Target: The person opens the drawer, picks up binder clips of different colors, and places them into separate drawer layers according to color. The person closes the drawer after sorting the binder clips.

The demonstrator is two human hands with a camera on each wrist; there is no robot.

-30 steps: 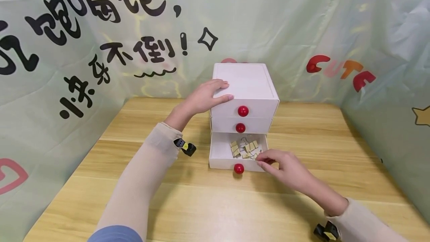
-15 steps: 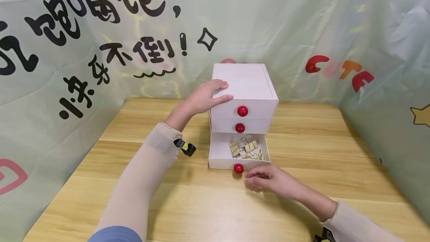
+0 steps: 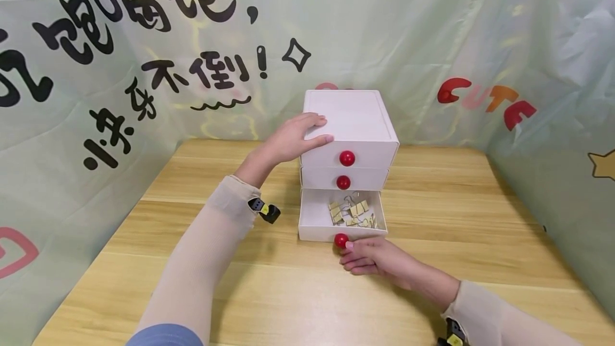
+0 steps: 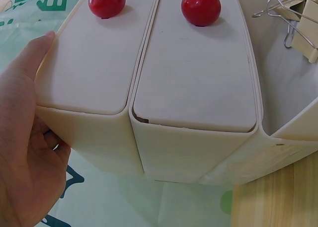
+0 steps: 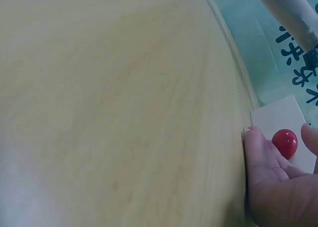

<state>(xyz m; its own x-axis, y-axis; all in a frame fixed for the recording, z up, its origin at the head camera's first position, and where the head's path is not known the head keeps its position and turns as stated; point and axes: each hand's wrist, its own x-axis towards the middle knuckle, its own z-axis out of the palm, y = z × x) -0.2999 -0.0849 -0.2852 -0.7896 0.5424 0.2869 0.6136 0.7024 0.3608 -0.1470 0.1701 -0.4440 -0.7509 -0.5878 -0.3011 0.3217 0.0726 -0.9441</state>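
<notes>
A white three-drawer box with red ball knobs stands on the wooden table. Its bottom drawer is pulled out and contains several beige binder clips with wire handles; the upper two drawers are closed. My left hand rests on the top left edge of the box, fingers extended over it. At the front, my right hand is at the bottom drawer's red knob, thumb tip beside it. In the right wrist view, that knob shows between the thumb and the extended fingers.
The wooden table extends around the box on both sides and in front. A pale green printed curtain with black characters and coloured letters closes off the back and sides.
My right hand has left the right front corner of the bottom drawer and moved down and left to its knob, thumb parting from the fingers. The left hand and the drawers have stayed put.
</notes>
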